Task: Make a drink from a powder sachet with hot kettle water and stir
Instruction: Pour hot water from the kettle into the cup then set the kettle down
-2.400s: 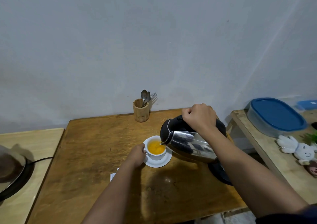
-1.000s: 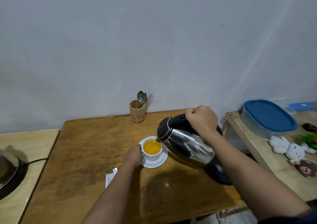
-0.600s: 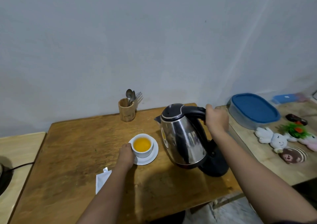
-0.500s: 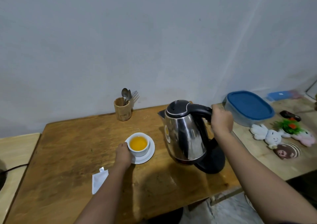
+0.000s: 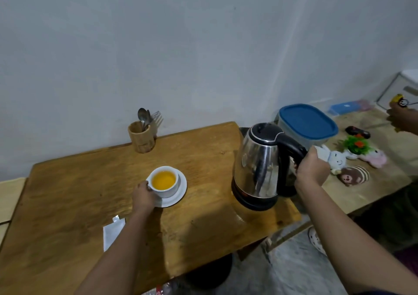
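Note:
A white cup [image 5: 167,189] full of orange drink stands on a white saucer [image 5: 179,195] in the middle of the wooden table [image 5: 67,199]. My left hand [image 5: 143,197] grips the cup at its left side. The steel kettle [image 5: 260,161] stands upright on its black base [image 5: 255,202] at the table's right end, and my right hand [image 5: 311,170] is closed around its black handle. A torn white sachet [image 5: 113,230] lies flat near my left forearm. A wooden holder [image 5: 141,137] with spoons [image 5: 143,116] and a fork stands by the wall.
To the right, a lower table [image 5: 371,188] carries a blue-lidded container [image 5: 307,122], small plush toys [image 5: 339,159] and a little plant [image 5: 357,144]. Another person's hand [image 5: 401,119] shows at the far right edge. A light counter [image 5: 9,195] adjoins the left side.
The kettle went from tilted over the cup, pouring, to upright, and was carried right and set down on its base. My left hand has stayed on the cup.

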`<state>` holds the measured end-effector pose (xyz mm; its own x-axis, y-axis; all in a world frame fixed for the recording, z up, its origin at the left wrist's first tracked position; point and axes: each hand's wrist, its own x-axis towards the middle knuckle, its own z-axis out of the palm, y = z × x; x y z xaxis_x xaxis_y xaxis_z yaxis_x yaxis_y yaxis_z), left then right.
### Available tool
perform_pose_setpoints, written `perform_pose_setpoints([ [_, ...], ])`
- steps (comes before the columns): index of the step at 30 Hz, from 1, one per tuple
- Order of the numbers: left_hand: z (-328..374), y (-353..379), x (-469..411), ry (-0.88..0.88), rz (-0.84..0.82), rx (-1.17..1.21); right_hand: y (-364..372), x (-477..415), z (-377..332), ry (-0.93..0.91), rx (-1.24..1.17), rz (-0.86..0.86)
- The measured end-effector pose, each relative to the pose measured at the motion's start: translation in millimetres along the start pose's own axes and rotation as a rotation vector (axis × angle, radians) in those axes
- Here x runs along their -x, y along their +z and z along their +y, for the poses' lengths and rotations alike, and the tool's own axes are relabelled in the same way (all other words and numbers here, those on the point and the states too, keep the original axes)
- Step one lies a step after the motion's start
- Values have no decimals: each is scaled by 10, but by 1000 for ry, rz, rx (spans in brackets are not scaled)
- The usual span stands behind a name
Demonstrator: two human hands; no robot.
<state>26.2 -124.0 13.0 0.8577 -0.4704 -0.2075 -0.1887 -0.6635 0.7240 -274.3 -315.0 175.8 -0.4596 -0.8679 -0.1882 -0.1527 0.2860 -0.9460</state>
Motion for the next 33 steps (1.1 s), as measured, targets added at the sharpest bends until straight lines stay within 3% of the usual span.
perform_pose_setpoints([
  [17,-106,10,-38,-60,46,88,-190,-248,363,63,-284,25],
  [33,-94,-8,-32,-70,30,108,-128,-329,390,68,-307,50],
])
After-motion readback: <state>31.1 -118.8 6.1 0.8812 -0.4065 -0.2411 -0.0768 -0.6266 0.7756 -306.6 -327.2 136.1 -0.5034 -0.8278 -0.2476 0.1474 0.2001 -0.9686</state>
